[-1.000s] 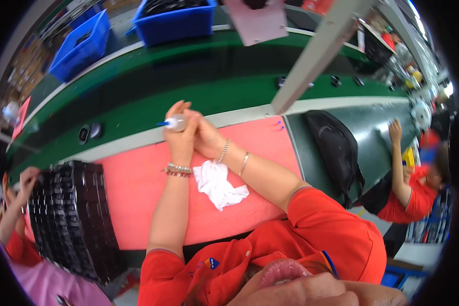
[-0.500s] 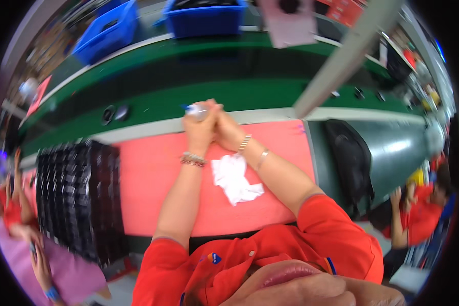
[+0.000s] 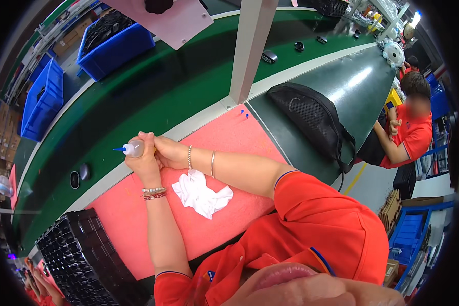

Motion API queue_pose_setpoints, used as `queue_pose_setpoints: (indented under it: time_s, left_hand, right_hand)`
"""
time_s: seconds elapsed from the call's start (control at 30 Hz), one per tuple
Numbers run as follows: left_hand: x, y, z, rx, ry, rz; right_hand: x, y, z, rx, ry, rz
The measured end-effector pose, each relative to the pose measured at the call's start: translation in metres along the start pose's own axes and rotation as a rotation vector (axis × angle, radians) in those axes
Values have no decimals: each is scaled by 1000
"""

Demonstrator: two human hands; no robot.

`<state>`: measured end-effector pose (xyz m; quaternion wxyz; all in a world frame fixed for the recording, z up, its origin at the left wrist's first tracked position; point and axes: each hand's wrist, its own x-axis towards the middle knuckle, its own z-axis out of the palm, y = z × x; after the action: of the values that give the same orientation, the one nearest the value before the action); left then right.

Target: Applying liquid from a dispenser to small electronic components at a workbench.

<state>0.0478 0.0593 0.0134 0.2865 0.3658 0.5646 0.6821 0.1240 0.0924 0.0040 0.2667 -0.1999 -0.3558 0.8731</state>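
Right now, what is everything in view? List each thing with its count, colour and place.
squeeze bottle: 1, clear with blue tip, in both hands
cloth: 1, white, crumpled on mat
mat: 1, pink, bench top
tray stack: 1, black, lower left
bag: 1, black, right of mat
bins: 2, blue, beyond green conveyor
co-worker: 1, red shirt, right
left hand: gripping bottle
right hand: clasped against left

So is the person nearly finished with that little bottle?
Hard to say. Done: nothing finished shows on the pink mat. In hand: the left hand grips a small squeeze bottle with a blue tip, and the right hand presses against it. Left: the crumpled white cloth lies unused, and the black tray stays untouched.
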Motion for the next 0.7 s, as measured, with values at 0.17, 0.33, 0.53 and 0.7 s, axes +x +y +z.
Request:
queue_pose_setpoints:
  time_s: [0.17, 0.33, 0.53, 0.7]
  left_hand:
    - [2, -5, 2, 33, 18, 119]
    - [4, -9, 0, 34, 23, 140]
    - [6, -12, 0, 31, 22, 152]
    - [3, -8, 1, 23, 12, 118]
  right_hand:
    - [2, 2, -1, 32, 13, 6]
    - [1, -1, 3, 39, 32, 10]
    - [4, 1, 0, 32, 38, -5]
    - [3, 2, -2, 47, 40, -9]
